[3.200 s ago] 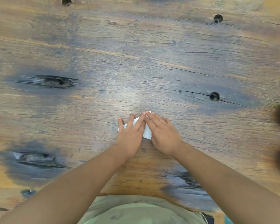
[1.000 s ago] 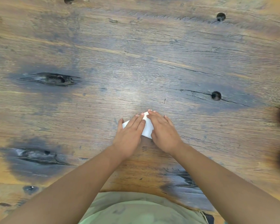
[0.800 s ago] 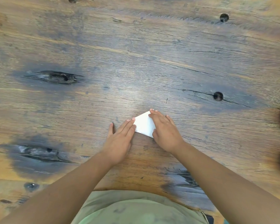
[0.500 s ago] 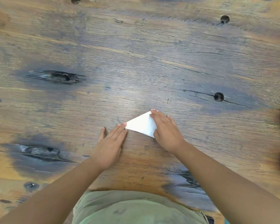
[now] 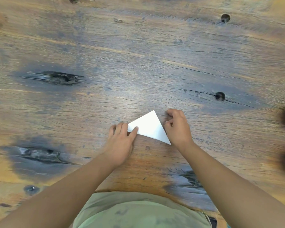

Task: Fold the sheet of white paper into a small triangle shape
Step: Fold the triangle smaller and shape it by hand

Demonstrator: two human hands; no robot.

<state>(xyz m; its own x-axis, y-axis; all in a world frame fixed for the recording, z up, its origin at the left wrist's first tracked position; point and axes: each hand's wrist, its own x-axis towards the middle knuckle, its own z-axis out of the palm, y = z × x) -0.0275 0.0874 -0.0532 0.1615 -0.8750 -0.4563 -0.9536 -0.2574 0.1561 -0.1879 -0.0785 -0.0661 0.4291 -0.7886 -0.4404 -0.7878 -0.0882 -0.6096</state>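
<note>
View from above a weathered wooden worktop [image 5: 138, 55] with dark knots. A white paper [image 5: 149, 127], already folded into a small flat triangle, lies on the wood just in front of the person, between both hands. The left hand [image 5: 120, 142] rests its thumb on the triangle's left corner, with its bent fingers at the tip, and appears to pinch that corner. The right hand [image 5: 178, 127] sits just beside the triangle's right edge, its fingers curled in and holding nothing. The folding looks almost finished. What seems to remain is checking or sharpening the creases. The next move probably calls for holding one corner steady while pressing along the folded edges so the layers stay flat and aligned.
</note>
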